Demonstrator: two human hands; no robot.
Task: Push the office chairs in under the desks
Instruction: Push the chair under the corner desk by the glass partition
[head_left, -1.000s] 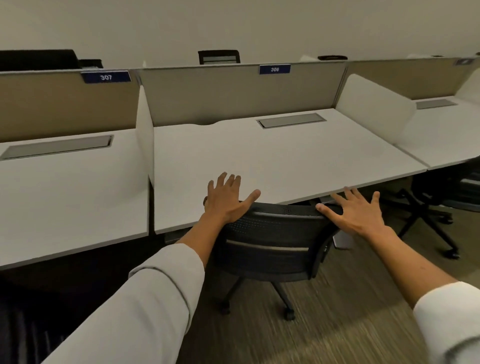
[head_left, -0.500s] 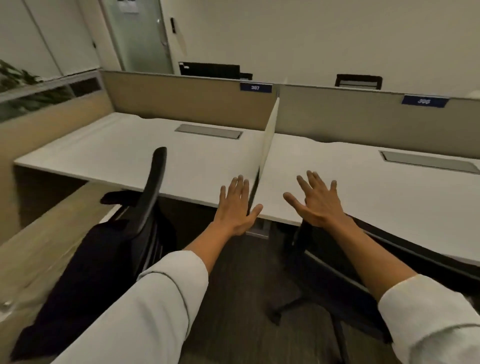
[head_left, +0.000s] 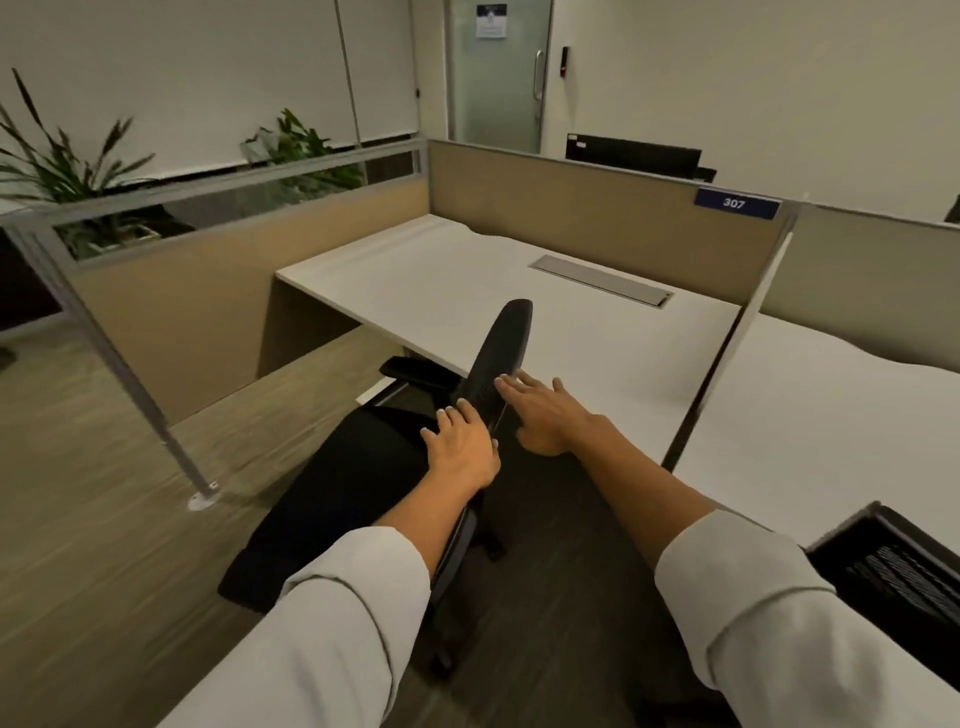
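**A:** Start with the big things. Where does everything sit?

**B:** The desk (head_left: 441, 291) labelled 307 fills the middle of the frame, its front edge running from centre left down toward the right. A divider panel (head_left: 727, 358) separates it from the next desk at right. The office chair (head_left: 363, 483) stands in the lower centre, turned sideways to the desk: its seat points to the lower left of the frame and its backrest (head_left: 501, 358) rises edge-on just in front of the desk edge. It isn't tucked in. A second chair (head_left: 898, 571) shows at the lower right edge, up against the neighbouring desk.

**A:** And the hands?

**B:** The left hand (head_left: 462, 447) lies on the lower edge of the backrest, fingers loosely curled over it, more resting than clamped. The right hand (head_left: 545, 415) is flat and spread, its fingertips (head_left: 506, 383) at the back face of the backrest; I can't tell whether they touch. Neither grip is closed on anything.

**A:** So how would you do this step well?

**B:** I'd judge the chair needs swivelling first so the seat faces the desk. Take the backrest at both side edges, rotate, then push straight. Watch the armrest (head_left: 415, 371) near the desk edge; it may catch unless it passes beneath.
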